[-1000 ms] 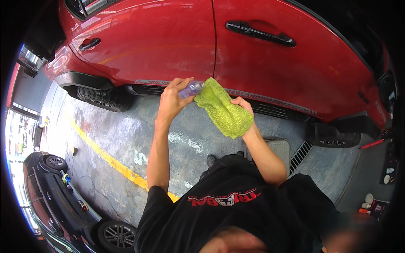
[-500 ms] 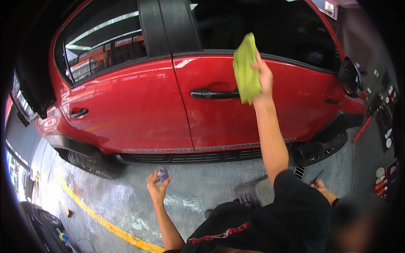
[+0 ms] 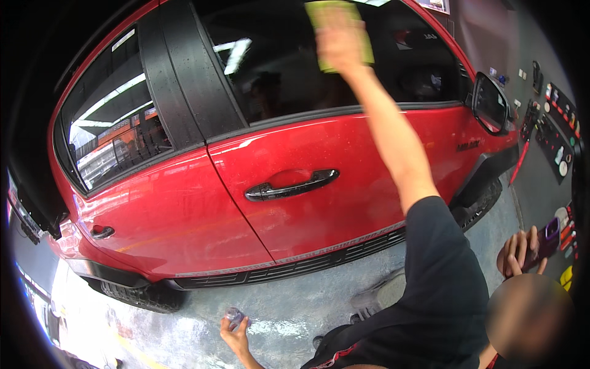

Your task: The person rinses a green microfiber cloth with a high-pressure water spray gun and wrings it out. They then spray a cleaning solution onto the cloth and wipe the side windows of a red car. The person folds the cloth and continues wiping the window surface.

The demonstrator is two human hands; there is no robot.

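My right hand [image 3: 340,40], fingers stretched out, presses a yellow-green cloth [image 3: 367,49] flat against the dark front door window [image 3: 405,71] of a red vehicle. Below that window is the red front door [image 3: 356,154] with its black handle [image 3: 292,186]. Low in the view, away from the bodywork, my left hand [image 3: 237,338] grips a small clear, purplish container [image 3: 233,317] between thumb and fingers. What it contains cannot be made out.
Another person's hand [image 3: 522,249] holds a phone [image 3: 548,237] close by on the right. The side mirror [image 3: 490,103] juts out at the front door. A black side step [image 3: 301,264] runs along the sill. Tools hang on the wall [image 3: 562,123] at right.
My right hand has moved the cloth up from beside the door handle onto the window glass. The view has shifted. The other person's hand with the phone is now raised higher.
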